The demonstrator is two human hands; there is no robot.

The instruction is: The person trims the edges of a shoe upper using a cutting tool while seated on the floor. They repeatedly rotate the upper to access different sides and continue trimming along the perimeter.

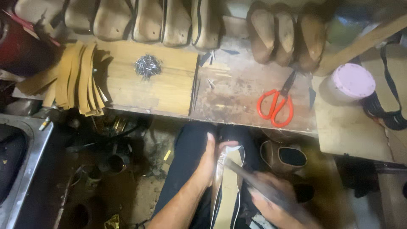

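Left hand (210, 163) is clamped on the side of a shoe upper (227, 186) stood on the lap, sole up, long axis running away from the person. Right hand (271, 208), blurred, is closed round a dark tool handle (258, 184) lying slantwise across the sole. Beyond, on the bench (246, 85): red scissors (275, 106), a heap of small nails (147, 65), and at far right a pink-lidded tub (349, 82), label unreadable.

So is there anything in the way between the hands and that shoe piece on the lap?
Nothing visible. The left hand already grips the shoe piece at its edge, and the right hand lays a blurred tool across it.
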